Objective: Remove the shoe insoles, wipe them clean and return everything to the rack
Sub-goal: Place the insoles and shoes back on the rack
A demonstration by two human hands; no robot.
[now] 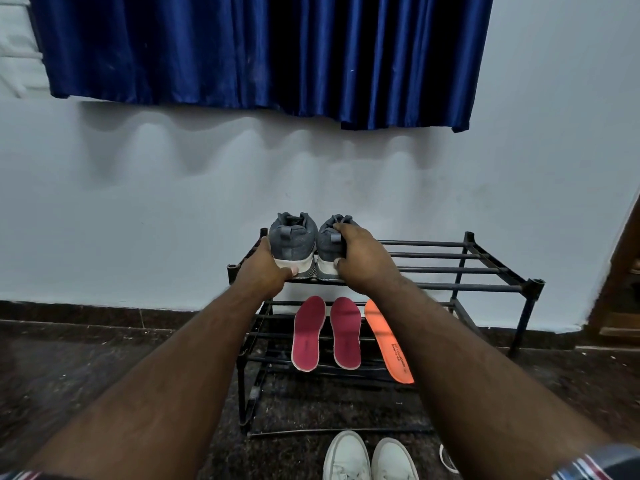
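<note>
Two grey shoes stand side by side, heels toward the camera, at the left end of the top shelf of a black metal rack (460, 268). The left hand (265, 268) lies against the outer side of the left shoe (293, 242), its thumb pressed along the white sole edge and its fingers running back beside the shoe; how far those fingers curl round it cannot be told. The right hand (360, 256) grips the right shoe (327, 242) at the heel, fingers hooked over the collar by the pull tab and thumb on the white sole below. The two shoes touch each other at the sole. On the shelf below them lie three insoles, toes pointing to the wall: two red insoles (325, 332) close together directly under the shoes, and an orange insole (389, 341) just to their right, partly covered by the right forearm and tilted outward at its heel. The rest of the top shelf, to the right of the shoes, shows only its bars. The rack stands on a dark speckled stone floor (86, 375) against a pale wall (156, 202). In front of the rack, at the bottom edge of the view, sits a pair of white shoes (370, 457). Above the rack hangs a dark blue curtain (242, 50), its hem ending well above the shoes.
</note>
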